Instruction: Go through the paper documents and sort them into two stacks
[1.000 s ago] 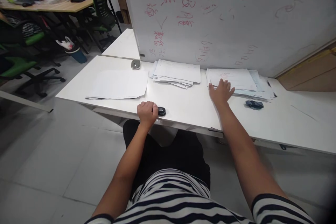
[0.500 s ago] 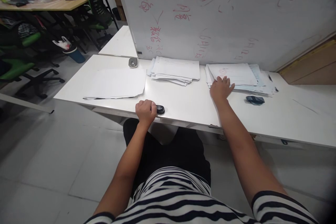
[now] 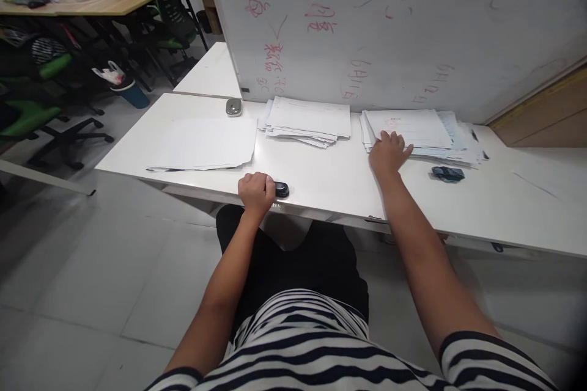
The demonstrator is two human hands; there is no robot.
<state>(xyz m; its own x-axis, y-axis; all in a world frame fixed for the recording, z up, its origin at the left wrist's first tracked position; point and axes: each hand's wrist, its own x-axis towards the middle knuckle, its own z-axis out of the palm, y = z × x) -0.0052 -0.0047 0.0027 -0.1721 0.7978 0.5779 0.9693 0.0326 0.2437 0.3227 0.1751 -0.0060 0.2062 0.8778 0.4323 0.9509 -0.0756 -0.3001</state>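
At the desk's front edge my left hand [image 3: 256, 194] is closed around a black stapler [image 3: 281, 190], whose rounded end sticks out to the right. My right hand [image 3: 389, 153] is at the near left corner of the right paper stack [image 3: 417, 125]. Its fingers bend over the top sheet, with the little finger apart; the thumb is hidden. That sheet's left edge looks slightly lifted beside the fingers. A second paper stack [image 3: 309, 117], its edges uneven, lies left of it. Further left are flat white sheets [image 3: 204, 142].
On the white desk [image 3: 321, 186] a dark crumpled-looking item [image 3: 448, 174] lies right of my right hand. A small grey-topped box [image 3: 233, 107] sits at the back left. A whiteboard [image 3: 389, 30] stands behind the papers, and a brown cardboard box [image 3: 545, 113] at the right.
Both hands keep their places on the stapler and the paper stack. The whole view has shifted very slightly.
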